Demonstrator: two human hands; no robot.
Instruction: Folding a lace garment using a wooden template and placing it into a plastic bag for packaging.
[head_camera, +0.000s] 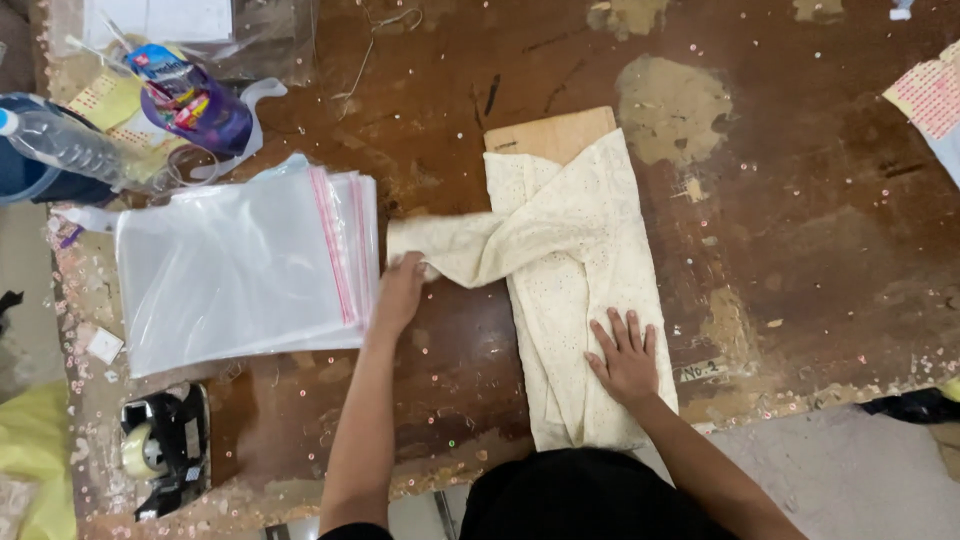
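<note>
Nearest the front edge of the worn brown wooden table (800, 230), one black tape dispenser (165, 450) with a roll of tape is seen by the front left corner. One cream embroidered cloth garment (580, 300) is laid lengthwise from the front edge toward the middle of the table, over one thin plywood board (548, 132) whose far end shows beyond it. The right hand (625, 358) is pressed flat on the near part of the garment, palm down with fingers spread, gripping nothing. A sleeve of the garment is drawn sideways to the left, and its end is held by the left hand (398, 293), whose fingers are curled over the cloth. Just beside the left hand, one stack of clear plastic bags (240, 265) with pink sealing strips is laid toward the left edge; the number of bags in it cannot be told. Farther off, at the far left corner, one clear plastic water bottle (65, 140) and one purple packet (190, 100) are seen. Small sequins are scattered along the table edges.
</note>
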